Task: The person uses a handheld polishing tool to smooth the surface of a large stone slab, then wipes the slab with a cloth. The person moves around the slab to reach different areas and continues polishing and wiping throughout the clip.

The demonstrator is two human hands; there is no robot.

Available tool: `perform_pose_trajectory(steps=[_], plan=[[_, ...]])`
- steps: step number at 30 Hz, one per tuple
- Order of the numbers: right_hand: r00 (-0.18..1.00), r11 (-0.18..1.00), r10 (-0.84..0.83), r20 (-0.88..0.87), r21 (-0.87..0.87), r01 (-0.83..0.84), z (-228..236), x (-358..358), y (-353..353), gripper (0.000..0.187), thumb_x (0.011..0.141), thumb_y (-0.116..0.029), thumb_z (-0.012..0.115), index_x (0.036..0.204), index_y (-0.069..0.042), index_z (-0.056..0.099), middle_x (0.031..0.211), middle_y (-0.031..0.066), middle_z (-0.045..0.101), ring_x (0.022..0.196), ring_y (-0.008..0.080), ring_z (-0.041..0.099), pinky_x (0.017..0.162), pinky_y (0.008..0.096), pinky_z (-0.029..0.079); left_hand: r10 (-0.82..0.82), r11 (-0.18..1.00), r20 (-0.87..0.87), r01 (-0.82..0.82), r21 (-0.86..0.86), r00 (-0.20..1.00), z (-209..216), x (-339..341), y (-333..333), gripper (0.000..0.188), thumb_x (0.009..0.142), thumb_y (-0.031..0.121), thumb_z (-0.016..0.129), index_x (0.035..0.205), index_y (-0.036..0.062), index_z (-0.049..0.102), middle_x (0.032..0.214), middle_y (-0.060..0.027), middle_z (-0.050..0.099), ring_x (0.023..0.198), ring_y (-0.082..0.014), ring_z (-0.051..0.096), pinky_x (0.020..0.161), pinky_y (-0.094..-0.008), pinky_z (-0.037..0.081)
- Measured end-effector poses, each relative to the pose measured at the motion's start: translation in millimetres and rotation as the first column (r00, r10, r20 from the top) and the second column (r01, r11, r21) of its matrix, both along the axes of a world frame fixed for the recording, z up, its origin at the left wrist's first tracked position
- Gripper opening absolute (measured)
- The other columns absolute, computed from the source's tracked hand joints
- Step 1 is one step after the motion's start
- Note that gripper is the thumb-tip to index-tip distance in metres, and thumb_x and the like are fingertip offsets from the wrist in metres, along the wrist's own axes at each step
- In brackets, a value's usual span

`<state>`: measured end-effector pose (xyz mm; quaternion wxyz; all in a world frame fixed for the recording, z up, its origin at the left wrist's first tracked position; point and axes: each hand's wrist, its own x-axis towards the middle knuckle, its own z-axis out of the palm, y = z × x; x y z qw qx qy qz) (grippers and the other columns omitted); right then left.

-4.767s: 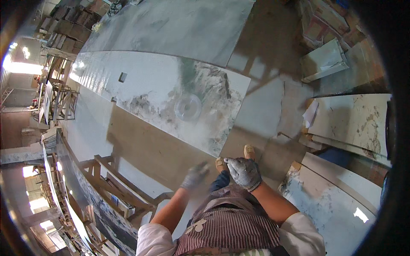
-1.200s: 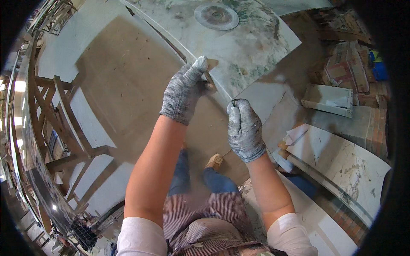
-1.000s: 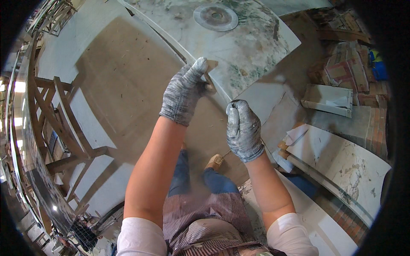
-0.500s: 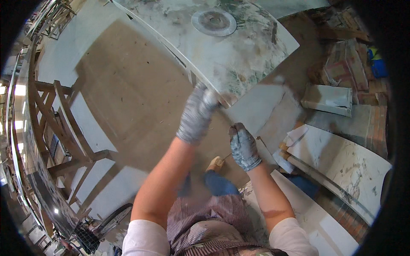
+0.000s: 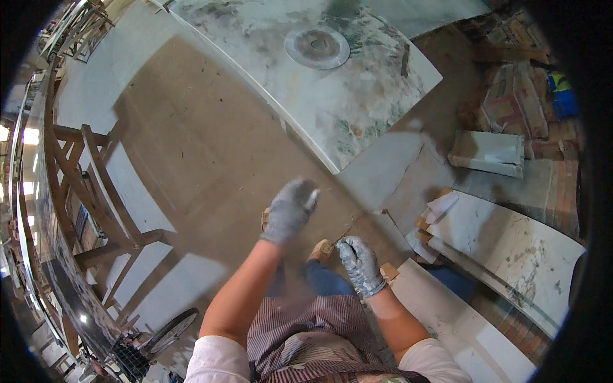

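My left hand, in a grey dusty glove, hangs over the brown floor. It is apart from the near corner of a white marble slab with green and brown veining. Motion smears its fingers, so what it holds, if anything, does not show. Lower and to the right, my right hand wears a similar glove with its fingers curled closed in front of my body. Whatever may be inside that grip is hidden. A round grey disc with a darker centre lies flat on the slab.
Wooden trestle frames stand at left, above a bicycle wheel. At right, marble pieces lean near a pale open box and stacked cardboard. Another pale slab lies beside my right arm.
Both hands have drawn back toward my body; the left has left the slab's near corner, and the right has come lower. The slab and disc appear slightly lower in view.
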<state>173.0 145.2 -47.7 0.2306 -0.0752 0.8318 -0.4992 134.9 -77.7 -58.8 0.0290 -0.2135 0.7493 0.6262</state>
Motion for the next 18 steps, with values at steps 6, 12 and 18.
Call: perform_pose_trajectory(steps=[6, 12, 18], plan=[[0.989, 0.943, -0.078, -0.129, -0.332, 0.031, 53, -26, -28, 0.013, 0.091, -0.008, 0.062, 0.101, -0.002, 0.069, 0.125, 0.0115, 0.060, 0.110, 0.0202, 0.057, 0.095, 0.0336, 0.046, -0.132, 0.785, -0.090, 0.160, 0.599, 0.987, 75, 60, 36, 0.049, 0.100, 0.029, 0.058, 0.141, 0.0038, 0.049, 0.127, -0.0069, 0.061, 0.115, -0.0163, 0.056, 0.101, -0.0327, 0.043], [0.988, 0.748, -0.134, 0.072, -0.647, 0.148, 72, -39, -45, 0.017, 0.092, -0.007, 0.061, 0.108, -0.004, 0.069, 0.133, 0.0140, 0.057, 0.117, 0.0226, 0.056, 0.102, 0.0361, 0.043, -0.144, 0.681, -0.009, 0.106, 0.725, 0.990, 87, 57, 36, 0.029, 0.099, 0.018, 0.060, 0.122, 0.0007, 0.059, 0.111, -0.0029, 0.064, 0.100, -0.0103, 0.057, 0.090, -0.0268, 0.047], [0.897, 0.961, -0.101, -0.430, -0.275, -0.024, 135, -115, -46, 0.023, 0.097, -0.014, 0.051, 0.111, -0.001, 0.064, 0.119, 0.0105, 0.061, 0.109, 0.0201, 0.056, 0.099, 0.0362, 0.044, 0.222, 0.848, 0.020, -0.203, 0.489, 0.975, 108, 14, -37, 0.019, 0.097, 0.014, 0.061, 0.112, 0.0045, 0.066, 0.098, 0.0014, 0.066, 0.086, -0.0077, 0.055, 0.078, -0.0256, 0.047]])
